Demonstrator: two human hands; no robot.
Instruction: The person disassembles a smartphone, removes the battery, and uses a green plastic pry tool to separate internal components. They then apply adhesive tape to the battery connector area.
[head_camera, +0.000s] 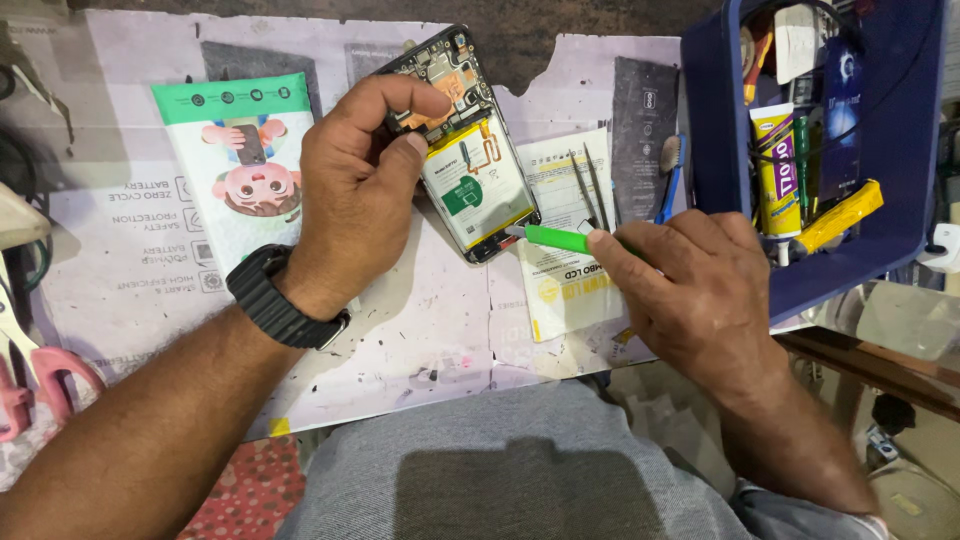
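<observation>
Opened smartphone (462, 150) at upper centre, long axis running upper left to lower right: my left hand (355, 185) pinches its top; my right hand (690, 290) grips a green pry tool (556, 238) against its lower corner.

Single head view, looking steeply down, close over worktable (420, 340) and lap.

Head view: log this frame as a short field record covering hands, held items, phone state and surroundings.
left hand: grips the upper part of the opened phone, black watch on the wrist
right hand: holds a green tool, tip at the phone's lower edge
phone state: back cover off, battery and boards exposed
work surface: pale mat with a green-and-white package and tweezers
right side: blue bin holding a yellow tube and other tools
</observation>
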